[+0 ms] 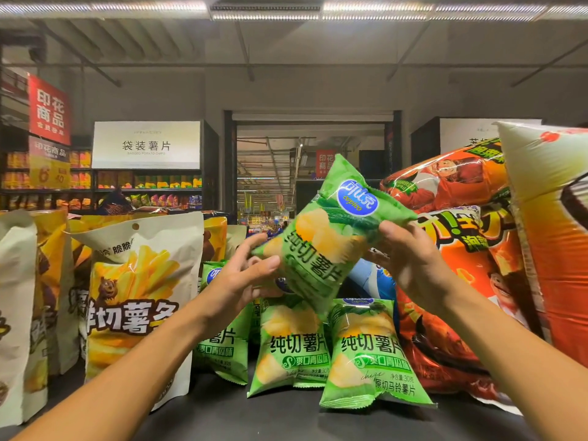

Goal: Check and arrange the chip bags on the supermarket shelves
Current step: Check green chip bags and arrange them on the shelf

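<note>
A green chip bag (pixel 327 237), tilted, sits in the air above the dark shelf (pixel 286 418), gripped by both my hands: left hand (pixel 245 275) curled around its lower edge, right hand (pixel 410 259) pinching its side. More green bags (pixel 369 354) stand below, a white fries bag (pixel 136 300) left, orange bags (pixel 461 249) right.

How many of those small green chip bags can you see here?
4 small green plastic chip bags: one held up in both hands, two upright at front, one behind the left forearm. More may be hidden behind.
</note>
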### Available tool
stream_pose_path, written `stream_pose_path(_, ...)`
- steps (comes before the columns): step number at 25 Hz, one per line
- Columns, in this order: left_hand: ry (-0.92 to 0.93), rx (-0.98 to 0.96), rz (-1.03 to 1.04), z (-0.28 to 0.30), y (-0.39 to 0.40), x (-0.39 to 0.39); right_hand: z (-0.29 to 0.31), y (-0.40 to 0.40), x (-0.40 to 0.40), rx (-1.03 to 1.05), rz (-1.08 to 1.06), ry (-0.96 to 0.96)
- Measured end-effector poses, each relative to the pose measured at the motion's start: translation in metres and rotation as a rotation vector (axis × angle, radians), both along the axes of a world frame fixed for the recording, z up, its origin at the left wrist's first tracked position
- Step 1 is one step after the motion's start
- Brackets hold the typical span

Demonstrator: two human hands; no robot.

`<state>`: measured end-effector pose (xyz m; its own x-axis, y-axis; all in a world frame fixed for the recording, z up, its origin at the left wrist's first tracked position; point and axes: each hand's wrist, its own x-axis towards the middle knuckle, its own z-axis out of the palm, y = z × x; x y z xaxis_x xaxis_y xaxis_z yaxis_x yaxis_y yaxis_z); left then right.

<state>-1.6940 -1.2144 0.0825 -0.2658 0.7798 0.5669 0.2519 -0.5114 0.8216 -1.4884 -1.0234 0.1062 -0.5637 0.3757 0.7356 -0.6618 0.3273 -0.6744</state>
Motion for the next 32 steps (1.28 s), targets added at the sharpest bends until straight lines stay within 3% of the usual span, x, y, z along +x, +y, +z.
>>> stream_pose_path(4, 0.074, 0.057, 0.023, 0.005, -0.005, 0.002, 0.003, -0.001, 0.003, -0.066, -0.001, 0.023)
stream_pose_path(10, 0.296, -0.171, -0.015, -0.006, -0.004, 0.009, -0.003, -0.01, -0.009, -0.037, -0.033, -0.072)
stream_pose_path(13, 0.269, -0.121, -0.018, -0.004, -0.006, 0.009, -0.003, -0.008, -0.008, -0.045, 0.003, -0.12)
stream_pose_path(20, 0.254, -0.073, 0.113, -0.005, -0.005, 0.004, -0.017, -0.01, -0.006, 0.184, 0.037, -0.448)
stream_pose_path(29, 0.272, -0.049, 0.043, -0.004, -0.006, 0.006, -0.012, -0.016, -0.002, 0.174, 0.056, -0.418)
stream_pose_path(32, 0.188, -0.032, -0.01, -0.004, -0.004, 0.007, -0.01, -0.015, -0.002, 0.104, 0.036, -0.337)
